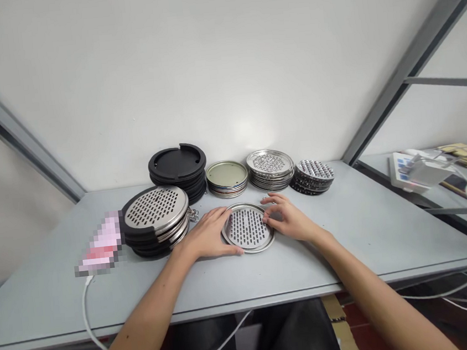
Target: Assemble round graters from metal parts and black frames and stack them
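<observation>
From where I stand, the slotted metal disc (246,230) lies flat, face up, within a shallow round metal tray (255,250), close to the table's (306,273) front edge and between the person's two hands. The left hand (211,236) is spread wide around the tray's left side, thumb by the near rim, fingers reaching towards the far one. The right hand (287,218) is curled, thumb and fingertips drawn together at the right edge; whether they pinch the disc or only touch it, I can't tell.

I'd judge both pieces light and stiff, smooth enough to slip under dry fingers, hardly fragile, though the slots may be sharp. The outer rim looks the safest place to hold. Being round, the disc has no long axis of its own; its slots seem to point from the near side to the far. Beyond it stands a stack of perforated metal trays (269,163).
</observation>
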Action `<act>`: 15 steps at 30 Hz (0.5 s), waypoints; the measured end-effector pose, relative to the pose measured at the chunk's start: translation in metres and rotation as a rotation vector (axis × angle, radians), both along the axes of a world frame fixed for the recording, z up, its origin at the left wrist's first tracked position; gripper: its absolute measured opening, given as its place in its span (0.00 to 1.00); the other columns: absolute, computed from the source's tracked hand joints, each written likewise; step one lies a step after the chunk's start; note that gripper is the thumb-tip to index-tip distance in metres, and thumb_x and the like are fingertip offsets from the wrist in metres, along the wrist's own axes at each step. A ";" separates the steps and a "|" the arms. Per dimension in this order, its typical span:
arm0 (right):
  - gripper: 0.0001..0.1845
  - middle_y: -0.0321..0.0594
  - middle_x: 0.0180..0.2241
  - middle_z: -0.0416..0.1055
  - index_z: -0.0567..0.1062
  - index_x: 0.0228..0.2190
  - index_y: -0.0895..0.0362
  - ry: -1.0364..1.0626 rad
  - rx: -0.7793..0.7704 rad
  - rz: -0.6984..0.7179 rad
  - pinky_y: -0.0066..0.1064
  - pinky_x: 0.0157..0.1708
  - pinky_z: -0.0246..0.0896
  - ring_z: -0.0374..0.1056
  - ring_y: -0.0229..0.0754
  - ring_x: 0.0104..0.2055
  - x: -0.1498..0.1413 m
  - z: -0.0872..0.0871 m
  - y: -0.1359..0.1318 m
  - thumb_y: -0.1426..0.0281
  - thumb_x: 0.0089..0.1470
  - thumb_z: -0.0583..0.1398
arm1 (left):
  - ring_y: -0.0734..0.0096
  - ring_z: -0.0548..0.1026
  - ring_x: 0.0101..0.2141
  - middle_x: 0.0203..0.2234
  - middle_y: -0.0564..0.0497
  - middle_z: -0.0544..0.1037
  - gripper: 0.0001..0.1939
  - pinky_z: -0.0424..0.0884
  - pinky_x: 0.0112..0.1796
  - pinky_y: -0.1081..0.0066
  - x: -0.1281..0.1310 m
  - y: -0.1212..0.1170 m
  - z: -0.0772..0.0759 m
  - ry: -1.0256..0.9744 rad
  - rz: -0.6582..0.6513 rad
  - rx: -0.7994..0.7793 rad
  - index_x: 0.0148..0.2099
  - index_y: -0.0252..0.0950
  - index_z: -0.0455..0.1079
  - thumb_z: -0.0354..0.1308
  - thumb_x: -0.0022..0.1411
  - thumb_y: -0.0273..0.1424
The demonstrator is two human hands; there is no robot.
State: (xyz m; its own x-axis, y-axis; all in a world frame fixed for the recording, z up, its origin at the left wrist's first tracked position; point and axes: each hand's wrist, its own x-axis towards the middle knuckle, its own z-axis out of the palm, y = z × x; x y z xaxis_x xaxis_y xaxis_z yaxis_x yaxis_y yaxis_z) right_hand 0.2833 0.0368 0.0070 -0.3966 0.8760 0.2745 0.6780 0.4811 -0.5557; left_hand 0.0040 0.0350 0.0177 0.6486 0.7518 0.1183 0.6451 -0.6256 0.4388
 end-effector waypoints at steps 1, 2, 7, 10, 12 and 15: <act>0.06 0.47 0.52 0.68 0.77 0.28 0.55 -0.010 -0.007 0.000 0.56 0.61 0.49 0.49 0.57 0.65 -0.001 -0.001 -0.002 0.67 0.52 0.60 | 0.47 0.54 0.63 0.64 0.39 0.56 0.53 0.55 0.61 0.52 0.000 0.000 0.000 0.009 0.007 -0.001 0.67 0.37 0.52 0.64 0.46 0.57; 0.07 0.47 0.54 0.66 0.77 0.29 0.55 -0.018 -0.016 0.000 0.56 0.61 0.48 0.48 0.57 0.66 -0.001 -0.002 -0.003 0.66 0.53 0.60 | 0.47 0.54 0.63 0.65 0.38 0.56 0.53 0.55 0.61 0.52 0.001 0.000 0.001 0.018 0.012 -0.004 0.67 0.36 0.52 0.64 0.46 0.58; 0.07 0.51 0.54 0.65 0.76 0.30 0.56 -0.038 -0.035 -0.017 0.55 0.61 0.48 0.51 0.56 0.64 -0.003 -0.009 -0.003 0.68 0.54 0.58 | 0.49 0.55 0.63 0.64 0.38 0.56 0.54 0.55 0.61 0.54 0.000 0.000 0.003 0.037 0.016 -0.005 0.66 0.34 0.53 0.63 0.46 0.58; 0.07 0.51 0.52 0.67 0.76 0.29 0.56 -0.033 -0.011 -0.024 0.54 0.60 0.51 0.56 0.56 0.61 -0.003 -0.011 -0.001 0.69 0.54 0.58 | 0.49 0.54 0.64 0.65 0.39 0.56 0.54 0.55 0.61 0.54 0.000 -0.001 0.002 0.020 0.017 -0.003 0.67 0.36 0.51 0.64 0.46 0.57; 0.07 0.51 0.52 0.67 0.77 0.29 0.56 -0.026 0.006 -0.046 0.53 0.59 0.52 0.58 0.56 0.60 -0.004 -0.011 0.001 0.69 0.53 0.59 | 0.48 0.55 0.63 0.64 0.40 0.57 0.53 0.55 0.61 0.53 0.000 0.000 0.001 -0.001 0.008 0.001 0.67 0.38 0.51 0.64 0.46 0.57; 0.08 0.52 0.52 0.68 0.77 0.29 0.57 -0.019 0.015 -0.076 0.52 0.58 0.54 0.61 0.56 0.58 -0.004 -0.011 0.002 0.69 0.54 0.58 | 0.48 0.55 0.63 0.64 0.40 0.58 0.53 0.55 0.61 0.52 0.000 0.001 0.000 -0.013 -0.013 0.016 0.67 0.38 0.52 0.65 0.46 0.56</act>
